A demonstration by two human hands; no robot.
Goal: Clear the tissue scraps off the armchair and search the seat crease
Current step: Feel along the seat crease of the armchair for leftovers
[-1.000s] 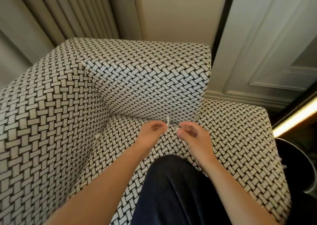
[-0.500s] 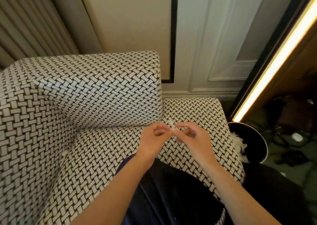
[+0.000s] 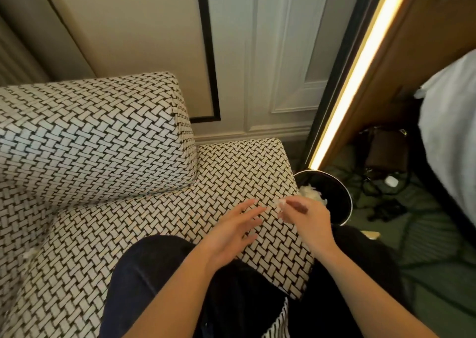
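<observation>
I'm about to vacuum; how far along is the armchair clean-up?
Done: tissue pieces lie in the black bin beside the armchair. In hand: the right hand pinches a tissue scrap near the bin; the left hand is open over the seat. Left: a stray white bit sits in the seat's left crease.

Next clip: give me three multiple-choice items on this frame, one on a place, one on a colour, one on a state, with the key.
1. Relative to the armchair, the bin stands: A on it; B on the floor beside it; C behind its back.
2. The armchair's weave is: A black and white; B red; C plain green.
3. The left hand is: A a fist; B gripping a scrap; C open, fingers spread.
Key: 1 B, its rim shows just past the cushion's edge; 2 A, dark lines run between white blocks; 3 C, only the right hand pinches a tissue scrap.
</observation>
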